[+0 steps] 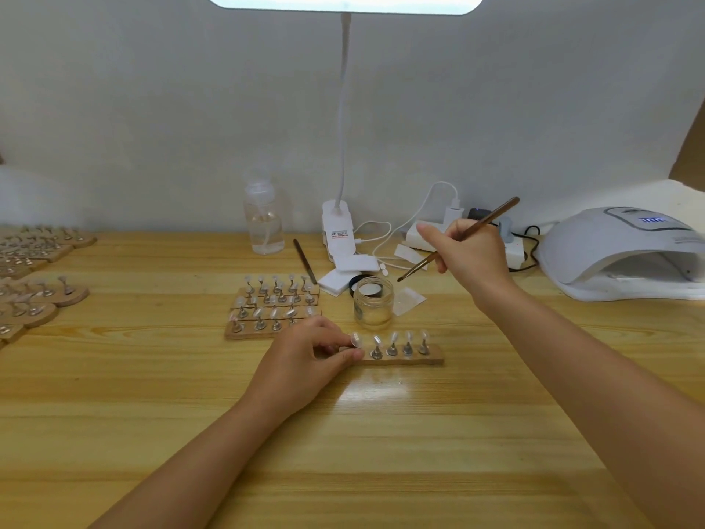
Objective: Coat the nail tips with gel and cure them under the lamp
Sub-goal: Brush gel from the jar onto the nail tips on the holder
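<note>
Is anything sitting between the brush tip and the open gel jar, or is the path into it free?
Nothing visible blocks it. The brush, held by the right hand, has its tip just right of and above the open gel jar, apart from it. The black lid lies behind the jar.

A clear pump bottle (pixel 264 219) stands on the wooden tabletop (pixel 343 452) by the wall, left of a white clip lamp (pixel 337 227), chargers (pixel 454 211) and cables (pixel 377 238).

Wooden strip holder (pixel 416 360) lies flat near table center — five clear nail tips (pixel 408 336) upright on metal stands. Open glass gel jar (pixel 373 303) just behind it. Thin brown brush (pixel 457 240) tilted, tip down, above jar. White curing lamp (pixel 625 253) far right — display lit.
</note>
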{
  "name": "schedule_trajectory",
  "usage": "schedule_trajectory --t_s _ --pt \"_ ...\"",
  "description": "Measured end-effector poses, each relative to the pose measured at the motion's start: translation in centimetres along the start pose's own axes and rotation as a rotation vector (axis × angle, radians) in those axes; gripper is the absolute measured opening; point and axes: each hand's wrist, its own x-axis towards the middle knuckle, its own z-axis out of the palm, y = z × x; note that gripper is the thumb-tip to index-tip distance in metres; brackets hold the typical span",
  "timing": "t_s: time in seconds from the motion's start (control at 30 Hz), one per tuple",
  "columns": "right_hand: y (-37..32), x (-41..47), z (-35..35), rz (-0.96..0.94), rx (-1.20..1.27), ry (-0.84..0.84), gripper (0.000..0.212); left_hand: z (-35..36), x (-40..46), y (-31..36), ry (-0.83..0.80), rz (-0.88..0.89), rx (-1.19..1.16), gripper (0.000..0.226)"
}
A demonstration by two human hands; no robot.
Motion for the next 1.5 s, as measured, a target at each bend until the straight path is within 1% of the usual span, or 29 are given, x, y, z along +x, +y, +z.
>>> schedule_trajectory --t_s 0.13,0.23,0.33,0.43,0.57,0.7,0.77,0.83,0.93,1.0,1.1,1.2,1.27,1.33,1.4,1.43,1.5 --pt "-0.6 -2.2 -0.4 -0.049 0.161 0.004 0.039 0.0 0.0 0.0 -0.001 0.003 -0.046 0.010" --pt "-0.7 -5.2 -0.5 -0.147 0.228 -0.044 0.032 0.1 0.1 -0.1 0.005 0.007 -0.055 0.009" --pt "0.0 -8.2 -0.1 -0.256 0.247 -0.109 0.030 0.1 0.1 -0.1 0.023 0.022 -0.049 0.009" --pt "1.1 -10.3 0.5 -0.416 0.162 -0.132 0.019 0.2 0.0 0.0 0.041 0.065 0.008 0.010" --pt "1.8 -11.0 0.9 -0.493 0.146 -0.095 0.031 0.1 -0.3 0.1 0.053 0.098 0.008 0.012" --pt "2.3 -11.0 1.1 -0.633 0.118 -0.080 0.037 -0.1 -0.3 0.0 0.080 0.088 -0.049 0.013" --pt "2.5 -10.9 1.3 -0.682 0.081 -0.071 0.048 -0.2 -0.1 0.0 0.072 0.071 -0.094 0.015" --pt "2.5 -10.9 1.5 -0.701 0.042 -0.060 0.058 -0.2 -0.1 0.1 0.054 0.075 -0.098 0.016" --pt "2.8 -10.7 1.6 -0.741 -0.011 -0.041 0.060 -0.2 -0.1 0.0 0.044 0.081 -0.088 0.015" --pt "3.0 -10.7 1.7 -0.759 -0.038 -0.044 0.055 -0.2 -0.1 -0.1 0.052 0.072 -0.099 0.016" --pt "3.1 -10.6 1.9 -0.763 -0.066 -0.044 0.042 -0.3 -0.1 -0.2 0.056 0.062 -0.104 0.018" --pt "3.0 -10.6 1.9 -0.758 -0.081 -0.054 0.037 -0.3 -0.1 0.0 0.061 0.061 -0.106 0.019" --pt "3.0 -10.6 1.9 -0.775 -0.083 -0.057 0.040 -0.3 -0.2 0.1 0.062 0.060 -0.111 0.021" --pt "3.0 -10.7 1.9 -0.793 -0.068 -0.056 0.050 -0.3 -0.2 0.2 0.061 0.062 -0.120 0.025" --pt "3.1 -10.9 1.8 -0.778 -0.032 -0.057 0.056 -0.3 -0.3 0.2 0.062 0.059 -0.123 0.024" --pt "3.1 -10.9 1.7 -0.759 -0.011 -0.054 0.057 -0.3 -0.3 0.2 0.064 0.052 -0.123 0.022" --pt "3.1 -10.9 1.6 -0.724 0.010 -0.038 0.051 -0.3 -0.3 0.2 0.066 0.038 -0.129 0.020"
